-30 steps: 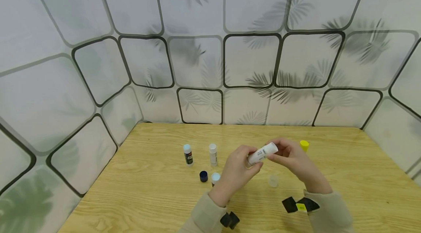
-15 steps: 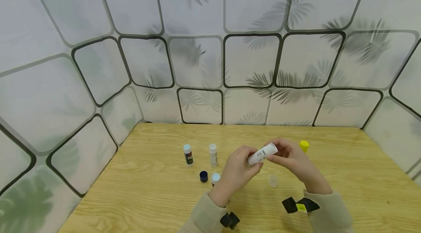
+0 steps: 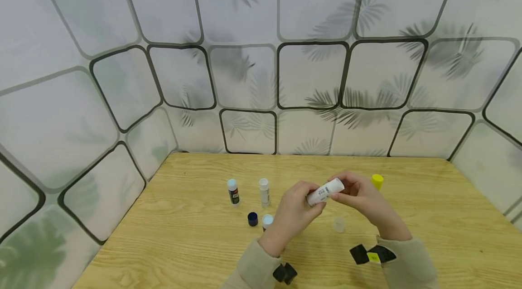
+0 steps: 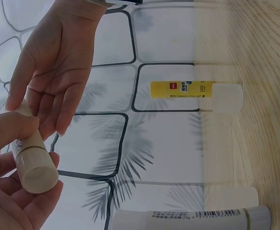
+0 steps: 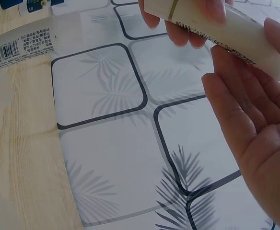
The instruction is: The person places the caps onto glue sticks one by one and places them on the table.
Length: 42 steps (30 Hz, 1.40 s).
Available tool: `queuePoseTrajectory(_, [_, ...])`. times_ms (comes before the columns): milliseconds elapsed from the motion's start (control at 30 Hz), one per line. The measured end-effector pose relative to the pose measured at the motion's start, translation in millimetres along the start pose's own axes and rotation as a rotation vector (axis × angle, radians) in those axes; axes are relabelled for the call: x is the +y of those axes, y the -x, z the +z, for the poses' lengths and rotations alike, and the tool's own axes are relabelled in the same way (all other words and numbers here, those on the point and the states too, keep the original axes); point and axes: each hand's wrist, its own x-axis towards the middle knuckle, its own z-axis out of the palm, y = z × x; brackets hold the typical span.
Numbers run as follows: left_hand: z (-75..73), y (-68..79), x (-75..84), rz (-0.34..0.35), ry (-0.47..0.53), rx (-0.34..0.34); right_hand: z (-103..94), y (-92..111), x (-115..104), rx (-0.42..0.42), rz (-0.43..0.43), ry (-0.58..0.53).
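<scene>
At least five glue sticks (image 3: 325, 191), two or more loose caps (image 3: 252, 219)

Left fingers (image 4: 44, 203) curled, right fingers (image 5: 225, 106) pinching

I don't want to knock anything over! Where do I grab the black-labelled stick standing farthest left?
Probably best to pinch the black-labelled stick around its middle, thumb and fingers on opposite sides, coming from the left. It stands upright with a slim, round body, and a standing white stick is on its right.
</scene>
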Motion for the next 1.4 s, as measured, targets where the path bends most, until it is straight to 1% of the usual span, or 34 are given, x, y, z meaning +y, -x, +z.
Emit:
queuePoseTrajectory(367, [-1.0, -0.4, -0.6, -0.004, -0.027, -0.01, 0.2, 0.3, 1.6, 0.011, 0.012, 0.014])
queuePoseTrajectory(667, [-5.7, -1.3, 0.9, -0.062, -0.06, -0.078, -0.9, 1.8, -0.7, 0.031, 0.023, 0.061])
queuePoseTrajectory(767, [-6.6, -1.1, 1.1, -0.084, -0.081, -0.106, -3.1, 4.0, -1.1, 0.035, 0.039, 0.081])
queuePoseTrajectory(900, [-7.2, -0.6, 0.0, -0.122, -0.098, -0.147, -8.0, 9.0, 0.9, 0.053, 0.067, 0.135])
queuePoseTrajectory(1000, [-8.2, -0.6, -1.0, -0.15, -0.097, -0.162, -12.5, 12.3, 3.5, 0.06, 0.092, 0.181])
queuePoseTrajectory(1133, [-9.7, -1.8, -1.7, -0.167, -0.094, -0.161, -18.5, 14.9, 5.3, 0.079, 0.121, 0.244])
queuePoseTrajectory(1267, [-11.7, -2.5, -2.4, -0.174, -0.098, -0.155, -21.2, 14.8, 7.3, 0.102, 0.145, 0.333])
queuePoseTrajectory(1400, [-14.1, -2.9, -3.8, -0.176, -0.109, -0.149, -20.3, 12.5, 14.0, 0.089, 0.181, 0.439])
